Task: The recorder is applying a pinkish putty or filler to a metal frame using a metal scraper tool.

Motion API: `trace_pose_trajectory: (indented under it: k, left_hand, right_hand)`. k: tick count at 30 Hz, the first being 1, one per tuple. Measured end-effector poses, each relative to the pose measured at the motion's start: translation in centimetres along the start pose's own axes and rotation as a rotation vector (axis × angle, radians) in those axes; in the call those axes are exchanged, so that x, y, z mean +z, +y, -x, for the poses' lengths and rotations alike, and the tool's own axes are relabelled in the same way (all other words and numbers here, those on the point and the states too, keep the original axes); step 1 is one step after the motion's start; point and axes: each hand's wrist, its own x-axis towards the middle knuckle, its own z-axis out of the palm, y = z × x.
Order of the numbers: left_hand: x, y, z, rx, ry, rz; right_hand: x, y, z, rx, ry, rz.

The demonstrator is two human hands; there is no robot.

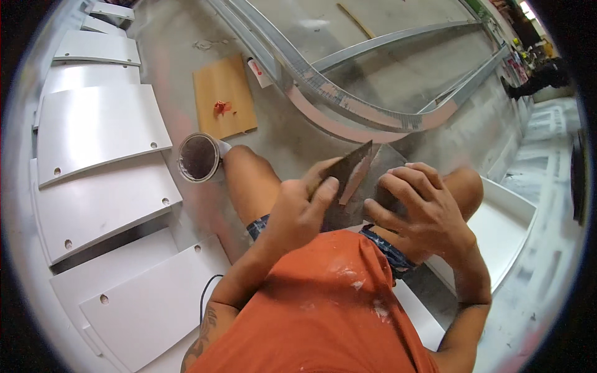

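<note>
My left hand [297, 210] is closed on a dark, flat spreader [349, 163], thumb on its near face. A streak of pinkish putty [356, 180] shows beside the spreader's edge. My right hand [426, 208] curls its fingers over a dark grey flat piece [387, 194], whose exact kind is partly hidden by the fingers. Both hands are close together above my lap, between my knees. By my left knee stands an open round can [199, 158] with dark contents. Beyond it lies a tan board [224, 81] with a dab of red paste [222, 108].
A curved metal frame [348, 124], partly coated in pink filler, spans the floor ahead. White curved panels [102, 130] line the left side. A white tray-like piece [504, 227] is at right. A red-and-white tube [258, 71] lies beside the board. Another person's dark-clothed leg [538, 78] shows far right.
</note>
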Motion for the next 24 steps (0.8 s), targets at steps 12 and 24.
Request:
trace_pose_trajectory:
  k: [12,24]
  left_hand:
    - [1.4,-4.2,0.0,-0.400,0.101,1.162]
    - [1.3,-4.5,-2.1,0.074,0.463,0.347]
  right_hand:
    - [10.0,0.8,-0.2,0.303,0.588,-0.341]
    - [10.3,-7.6,-0.7,1.167,1.182,-1.308]
